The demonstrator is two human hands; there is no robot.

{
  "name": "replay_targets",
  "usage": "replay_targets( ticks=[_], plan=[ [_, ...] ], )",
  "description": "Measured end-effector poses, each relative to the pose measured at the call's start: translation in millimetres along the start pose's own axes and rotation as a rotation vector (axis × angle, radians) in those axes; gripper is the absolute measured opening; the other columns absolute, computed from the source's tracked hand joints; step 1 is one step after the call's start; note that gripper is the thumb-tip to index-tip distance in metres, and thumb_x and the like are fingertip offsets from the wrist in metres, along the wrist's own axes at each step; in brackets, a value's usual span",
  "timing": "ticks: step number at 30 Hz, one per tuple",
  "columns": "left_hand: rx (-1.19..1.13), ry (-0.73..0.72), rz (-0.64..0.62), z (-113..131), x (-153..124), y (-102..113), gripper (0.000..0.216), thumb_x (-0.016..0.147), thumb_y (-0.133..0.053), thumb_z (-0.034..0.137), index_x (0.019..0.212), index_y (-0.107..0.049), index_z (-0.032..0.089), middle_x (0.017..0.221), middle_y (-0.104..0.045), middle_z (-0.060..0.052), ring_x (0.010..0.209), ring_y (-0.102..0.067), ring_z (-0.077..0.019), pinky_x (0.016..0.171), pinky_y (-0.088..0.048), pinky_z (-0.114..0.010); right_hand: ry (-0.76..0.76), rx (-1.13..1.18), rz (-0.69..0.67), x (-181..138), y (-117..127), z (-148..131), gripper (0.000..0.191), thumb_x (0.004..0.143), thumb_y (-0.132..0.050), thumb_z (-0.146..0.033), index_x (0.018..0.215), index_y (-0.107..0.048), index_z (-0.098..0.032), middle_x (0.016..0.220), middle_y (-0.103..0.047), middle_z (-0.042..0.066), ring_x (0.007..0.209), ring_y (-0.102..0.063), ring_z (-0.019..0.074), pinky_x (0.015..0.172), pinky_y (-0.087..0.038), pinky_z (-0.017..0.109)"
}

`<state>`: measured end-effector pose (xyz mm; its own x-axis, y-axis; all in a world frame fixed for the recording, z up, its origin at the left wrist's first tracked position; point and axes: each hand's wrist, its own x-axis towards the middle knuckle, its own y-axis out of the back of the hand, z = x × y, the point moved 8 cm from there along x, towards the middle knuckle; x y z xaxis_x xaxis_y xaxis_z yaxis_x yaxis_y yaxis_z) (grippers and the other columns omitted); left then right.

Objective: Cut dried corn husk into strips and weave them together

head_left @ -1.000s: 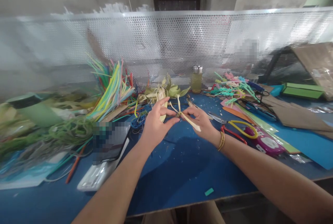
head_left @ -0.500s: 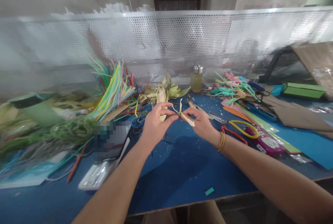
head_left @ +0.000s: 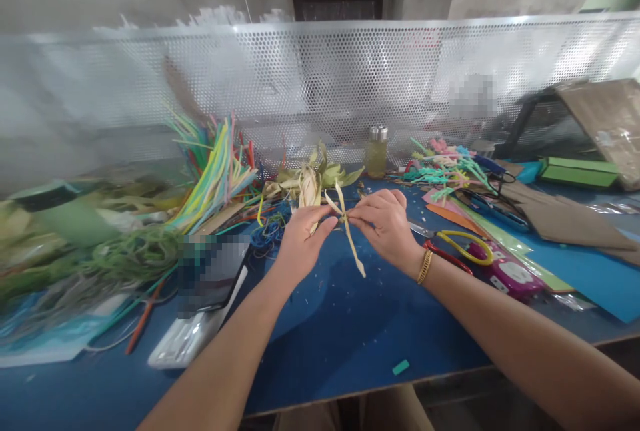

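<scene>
Between my hands is a narrow, pale strip of dried corn husk (head_left: 355, 249), crossed or knotted near its upper part, with one long tail hanging down over the table. My right hand (head_left: 390, 227), with a gold bracelet at the wrist, pinches it at the crossing. My left hand (head_left: 303, 237) is closed too, thumb and fingertips at the left side of the same crossing; the exact contact is partly hidden. Just behind my left hand lies a bundle of pale husks (head_left: 310, 187), with greener husks (head_left: 340, 174) farther back.
Yellow-and-red-handled scissors (head_left: 465, 247) lie right, by a purple case (head_left: 515, 272). A phone (head_left: 215, 277) rests at left, near green cord (head_left: 135, 251) and coloured stems (head_left: 213, 177). A jar (head_left: 377, 154) stands by the perforated metal screen (head_left: 270, 84). Cardboard (head_left: 570, 217) lies right.
My right hand has turned so its back faces up more and its fingers point left. The husk strip's tail has swung from beside the right fingers to hanging lower between the hands.
</scene>
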<state>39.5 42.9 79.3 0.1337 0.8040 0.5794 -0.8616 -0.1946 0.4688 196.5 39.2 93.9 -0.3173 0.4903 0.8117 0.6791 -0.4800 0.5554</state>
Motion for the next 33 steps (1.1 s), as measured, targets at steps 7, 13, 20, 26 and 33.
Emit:
replay_targets(
  ticks=[7,13,20,26,33],
  plan=[
    [-0.442,0.357,-0.103,-31.2,-8.8,-24.2,0.023,0.077,-0.07,0.042,0.079,-0.073,0.019,0.075,-0.067,-0.002,0.073,-0.056,-0.0163,0.072,-0.041,-0.028,0.005,0.013,0.039,-2.5,0.1,-2.2,0.012,0.085,-0.067,-0.038,0.085,-0.071,-0.026,0.08,-0.072,-0.003,0.085,-0.057,0.0186,0.089,-0.031,0.041],
    [-0.758,0.511,-0.064,-43.2,-12.1,-31.1,0.024,0.071,-0.077,0.039,0.078,-0.072,0.017,0.07,-0.061,0.0,0.062,-0.049,-0.0104,0.061,-0.039,-0.024,0.133,-0.036,0.025,-3.8,0.6,-14.3,0.013,0.086,-0.067,-0.031,0.098,-0.07,-0.029,0.098,-0.072,-0.002,0.097,-0.055,0.0199,0.091,-0.033,0.041],
    [-0.873,0.57,-0.03,-42.6,-14.1,-31.4,0.021,0.067,-0.081,0.034,0.074,-0.073,0.016,0.066,-0.064,0.0,0.059,-0.051,-0.009,0.059,-0.039,-0.023,0.293,-0.086,0.058,-9.2,2.7,-29.7,0.013,0.091,-0.061,-0.028,0.092,-0.073,-0.035,0.097,-0.073,-0.008,0.096,-0.054,0.0172,0.097,-0.029,0.042],
    [-0.962,0.56,0.004,-37.4,-12.2,-29.1,0.018,0.065,-0.082,0.029,0.075,-0.074,0.016,0.075,-0.07,-0.003,0.069,-0.058,-0.012,0.069,-0.044,-0.025,0.298,-0.093,0.045,-9.1,-1.8,-27.2,0.015,0.09,-0.062,-0.025,0.093,-0.073,-0.035,0.099,-0.074,-0.009,0.097,-0.055,0.0169,0.097,-0.027,0.043],
    [-0.932,0.566,0.04,-41.4,-12.0,-27.2,0.019,0.061,-0.083,0.023,0.077,-0.075,0.016,0.072,-0.067,0.0,0.064,-0.054,-0.0077,0.062,-0.04,-0.021,0.3,-0.06,-0.039,-10.1,-5.8,-29.1,0.015,0.09,-0.061,-0.028,0.099,-0.071,-0.032,0.108,-0.073,-0.006,0.102,-0.054,0.0192,0.098,-0.029,0.044]
  ],
)
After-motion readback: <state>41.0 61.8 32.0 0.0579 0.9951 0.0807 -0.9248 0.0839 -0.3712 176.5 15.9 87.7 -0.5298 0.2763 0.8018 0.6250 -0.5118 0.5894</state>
